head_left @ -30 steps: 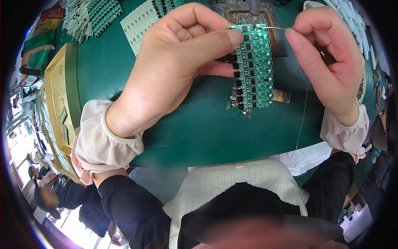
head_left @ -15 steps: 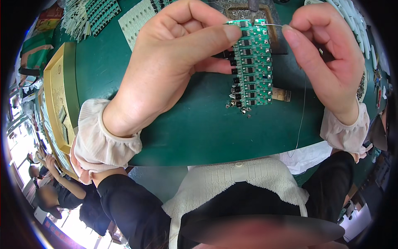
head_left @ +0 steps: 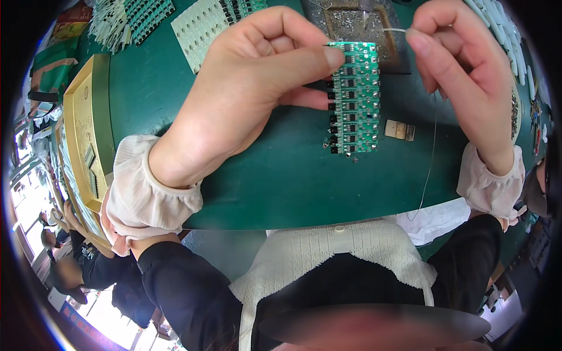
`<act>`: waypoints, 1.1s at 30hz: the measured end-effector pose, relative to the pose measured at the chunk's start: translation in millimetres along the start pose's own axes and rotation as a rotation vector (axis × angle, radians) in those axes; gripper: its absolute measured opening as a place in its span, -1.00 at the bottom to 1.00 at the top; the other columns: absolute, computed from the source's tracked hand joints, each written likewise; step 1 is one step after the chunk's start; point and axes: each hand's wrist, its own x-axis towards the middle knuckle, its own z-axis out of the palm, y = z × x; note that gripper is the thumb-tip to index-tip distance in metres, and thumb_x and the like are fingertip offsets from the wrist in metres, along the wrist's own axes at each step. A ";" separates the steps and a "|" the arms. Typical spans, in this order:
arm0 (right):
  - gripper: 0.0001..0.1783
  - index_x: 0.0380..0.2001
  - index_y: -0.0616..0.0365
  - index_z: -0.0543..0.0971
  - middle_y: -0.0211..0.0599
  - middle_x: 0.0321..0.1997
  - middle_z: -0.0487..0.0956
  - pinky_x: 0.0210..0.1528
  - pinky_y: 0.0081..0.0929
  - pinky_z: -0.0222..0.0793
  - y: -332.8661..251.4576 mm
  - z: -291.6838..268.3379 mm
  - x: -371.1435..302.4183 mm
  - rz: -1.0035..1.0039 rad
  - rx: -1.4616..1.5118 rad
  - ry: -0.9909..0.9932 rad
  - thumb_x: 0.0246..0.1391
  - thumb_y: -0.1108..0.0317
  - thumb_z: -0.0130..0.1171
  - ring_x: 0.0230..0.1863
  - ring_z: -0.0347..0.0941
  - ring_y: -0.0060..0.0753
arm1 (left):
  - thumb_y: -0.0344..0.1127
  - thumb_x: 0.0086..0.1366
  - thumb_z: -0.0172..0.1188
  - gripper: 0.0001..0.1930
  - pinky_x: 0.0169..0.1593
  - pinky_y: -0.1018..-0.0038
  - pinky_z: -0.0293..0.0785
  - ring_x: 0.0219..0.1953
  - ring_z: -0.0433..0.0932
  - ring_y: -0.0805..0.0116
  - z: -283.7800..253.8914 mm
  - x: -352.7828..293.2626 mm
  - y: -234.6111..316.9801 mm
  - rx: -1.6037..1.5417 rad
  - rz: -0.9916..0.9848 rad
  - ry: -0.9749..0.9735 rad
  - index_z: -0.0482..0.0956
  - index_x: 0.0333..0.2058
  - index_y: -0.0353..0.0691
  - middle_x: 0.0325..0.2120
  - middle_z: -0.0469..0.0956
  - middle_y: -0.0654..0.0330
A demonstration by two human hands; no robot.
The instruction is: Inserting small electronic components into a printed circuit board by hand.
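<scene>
My left hand (head_left: 252, 76) pinches a green circuit board panel (head_left: 362, 99) by its upper left corner, between thumb and fingers. Small black chips run down the panel in a row, with black parts along its left edge and shiny solder spots on its right. My right hand (head_left: 465, 70) is closed on a thin solder wire (head_left: 393, 30), whose tip points left above the panel without touching it. The wire's slack hangs down toward the table's near edge. At the top, a soldering iron tip (head_left: 366, 7) points down over a brownish tray (head_left: 386, 55).
A small tan and dark block (head_left: 400, 130) lies right of the panel on the green table (head_left: 281, 193). Further boards (head_left: 196, 35) and bundled white wires (head_left: 108, 26) lie at the far left. A gold box (head_left: 70, 117) stands on the left; pale tubes (head_left: 492, 23) lie far right.
The panel has moved slightly down and left, away from the soldering iron. The solder wire's tip, previously over the panel's upper end, is now apart from it.
</scene>
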 end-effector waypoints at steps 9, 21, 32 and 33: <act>-0.87 -0.21 0.25 0.40 -0.52 -0.56 0.46 -0.55 -0.77 0.07 -9.5 9.8 4.6 -0.003 0.040 0.031 0.27 0.51 0.14 -0.60 0.28 -0.83 | -0.37 0.38 0.21 -0.93 -0.31 0.69 0.62 -0.32 0.61 0.64 -6.2 5.9 -2.3 -0.052 0.016 0.015 0.55 -0.21 -0.19 -0.34 0.63 0.34; -0.88 -0.23 0.25 0.40 -0.55 -0.51 0.43 -0.56 -0.79 0.01 0.3 6.1 6.0 -0.235 -0.160 0.035 0.25 0.54 0.14 -0.60 0.21 -0.88 | -0.43 0.38 0.22 -0.91 -0.25 0.50 0.66 -0.28 0.62 0.45 1.2 1.7 9.4 -0.249 -0.110 0.094 0.48 -0.21 -0.25 -0.28 0.61 0.19; -0.88 -0.25 0.27 0.41 -0.53 -0.51 0.41 -0.56 -0.79 0.01 0.6 7.6 8.3 -0.273 -0.204 0.045 0.24 0.52 0.15 -0.60 0.21 -0.87 | -0.40 0.38 0.23 -0.89 -0.25 0.51 0.65 -0.31 0.60 0.47 0.2 2.0 12.1 -0.250 -0.140 0.081 0.48 -0.22 -0.24 -0.30 0.59 0.22; -0.88 -0.25 0.27 0.41 -0.53 -0.51 0.41 -0.56 -0.79 0.01 0.7 7.7 9.0 -0.279 -0.214 0.041 0.24 0.52 0.15 -0.61 0.21 -0.87 | -0.40 0.38 0.23 -0.89 -0.25 0.51 0.66 -0.30 0.61 0.47 -0.4 1.6 11.9 -0.238 -0.137 0.092 0.48 -0.21 -0.24 -0.30 0.59 0.22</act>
